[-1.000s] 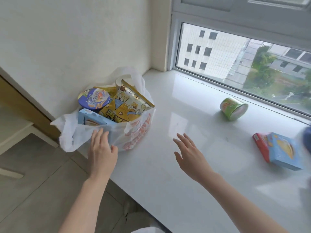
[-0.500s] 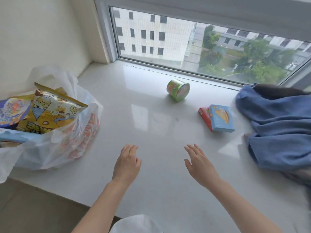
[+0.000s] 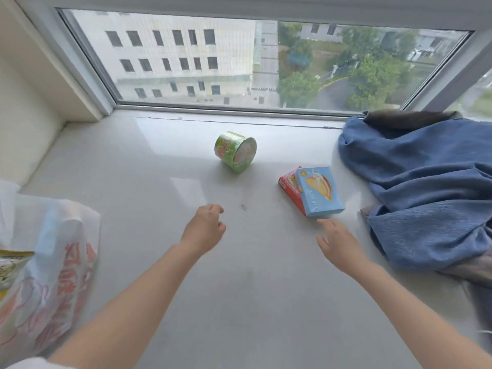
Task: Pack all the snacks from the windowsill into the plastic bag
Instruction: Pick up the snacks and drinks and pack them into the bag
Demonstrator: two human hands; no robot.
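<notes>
Both hands hover empty: left hand [image 3: 205, 230] loosely curled, right hand [image 3: 338, 242] spread, just short of the blue box [image 3: 319, 191] atop a red box [image 3: 288, 185] mid-windowsill [image 3: 159, 169]. Light, stiff cardboard, probably; pinch the long edges. The green tub [image 3: 235, 151] lies tipped nearer the window.

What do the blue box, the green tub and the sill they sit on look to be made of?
Blue box: likely printed cardboard, with flat faces and sharp folded edges. Green tub: probably plastic or coated paper under a glossy printed wrap that catches the light. Sill: polished stone or a stone-like slab, pale and mirror-smooth, reflecting the window.
</notes>
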